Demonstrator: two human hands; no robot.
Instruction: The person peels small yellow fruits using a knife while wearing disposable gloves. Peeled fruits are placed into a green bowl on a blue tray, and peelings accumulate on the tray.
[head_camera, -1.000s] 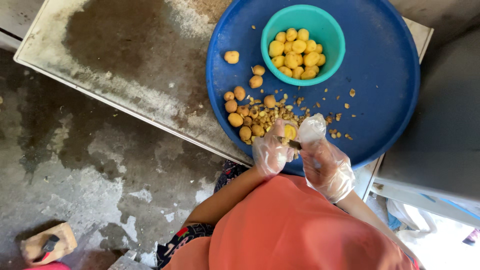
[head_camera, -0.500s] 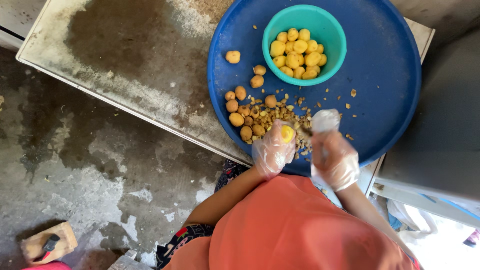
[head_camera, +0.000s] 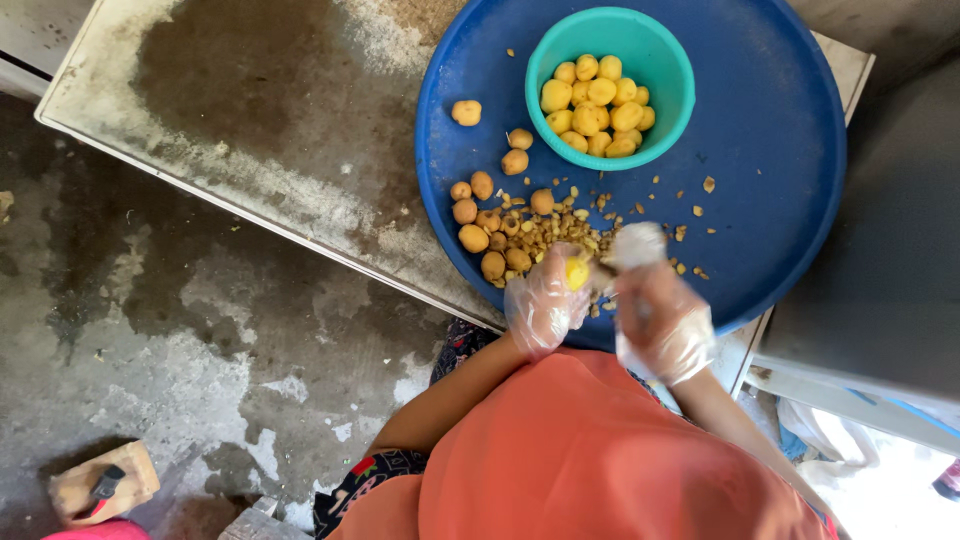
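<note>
The small yellow peeled potato (head_camera: 577, 272) sits in my gloved left hand (head_camera: 545, 300), fingers closed around it, above the blue tray's (head_camera: 780, 150) near edge. My gloved right hand (head_camera: 662, 312) is beside it, blurred; I cannot tell its grip. Unpeeled potatoes (head_camera: 478, 212) and peel scraps (head_camera: 545, 232) lie just beyond, near the teal bowl (head_camera: 672, 70) of peeled ones.

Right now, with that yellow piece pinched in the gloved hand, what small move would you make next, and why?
Probably drop it into the teal bowl. The left hand grips a small potato that already looks bare and bright yellow, like the peeled ones in that bowl, while brown unpeeled potatoes and peel scraps lie on the blue tray. The right hand is blurred.
</note>
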